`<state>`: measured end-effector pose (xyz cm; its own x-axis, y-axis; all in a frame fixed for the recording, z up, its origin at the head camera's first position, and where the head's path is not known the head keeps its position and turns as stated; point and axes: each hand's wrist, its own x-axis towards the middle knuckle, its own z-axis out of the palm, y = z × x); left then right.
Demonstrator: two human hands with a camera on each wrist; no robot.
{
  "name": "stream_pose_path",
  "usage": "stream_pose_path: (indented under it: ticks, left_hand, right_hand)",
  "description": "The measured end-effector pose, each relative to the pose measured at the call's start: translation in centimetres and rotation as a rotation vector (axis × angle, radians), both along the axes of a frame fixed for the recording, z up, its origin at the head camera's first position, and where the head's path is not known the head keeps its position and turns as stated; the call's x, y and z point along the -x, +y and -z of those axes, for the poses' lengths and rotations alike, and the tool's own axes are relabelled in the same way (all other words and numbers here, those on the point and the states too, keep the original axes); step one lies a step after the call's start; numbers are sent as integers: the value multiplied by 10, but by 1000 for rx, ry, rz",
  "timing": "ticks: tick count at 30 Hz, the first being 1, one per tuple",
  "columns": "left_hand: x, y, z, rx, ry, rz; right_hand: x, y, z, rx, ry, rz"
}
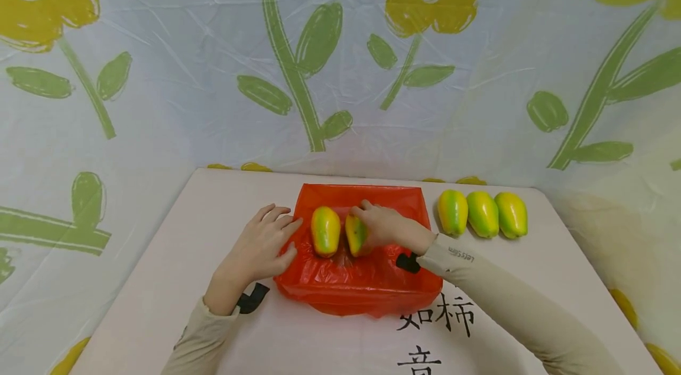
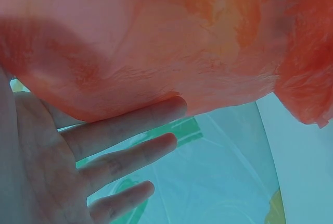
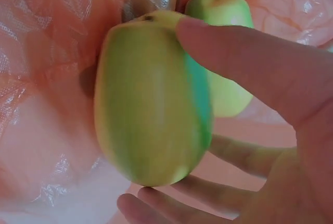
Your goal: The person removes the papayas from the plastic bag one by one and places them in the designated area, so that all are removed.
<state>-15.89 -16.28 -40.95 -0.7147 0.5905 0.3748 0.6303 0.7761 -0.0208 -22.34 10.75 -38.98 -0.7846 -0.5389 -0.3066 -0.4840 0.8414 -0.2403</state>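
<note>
An open red plastic bag (image 1: 372,298) is spread in a box-like shape on the table. Inside it lies one yellow-green papaya (image 1: 326,232), with a second papaya (image 3: 151,104) to its right. My right hand (image 1: 384,226) reaches into the bag and grips this second papaya, thumb on its upper end and fingers round the lower end. At the bag's left side is my left hand (image 1: 266,245), its fingers extended along the outer wall. In the left wrist view those fingers (image 2: 125,130) are straight and spread beside the thin red film; the thumb is hidden there.
Three more papayas (image 1: 482,214) stand in a row at the table's back right. Black characters (image 1: 454,316) are printed on the white table (image 1: 175,280). A flower-patterned cloth (image 1: 213,97) hangs behind and at the sides.
</note>
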Motion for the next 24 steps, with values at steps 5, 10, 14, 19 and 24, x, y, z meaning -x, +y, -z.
stream_pose_path:
  ticks: [5,10,14,19,24]
  left_hand:
    - [0,0,1,0,-12,-4]
    - [-1,1,0,-4,-20,-8]
    - [-1,1,0,0,-22,-11]
    - [-1,1,0,-3,-17,-10]
    - [-1,0,-1,2,-1,-5]
  right_hand:
    - [-1,-2,5,-58,18,0]
    - [-1,-2,8,-70,40,-1]
    - [-2,-1,10,-62,62,-14]
    - [-2,2,9,-29,72,-30]
    - [-3,7,4,22,50,-35]
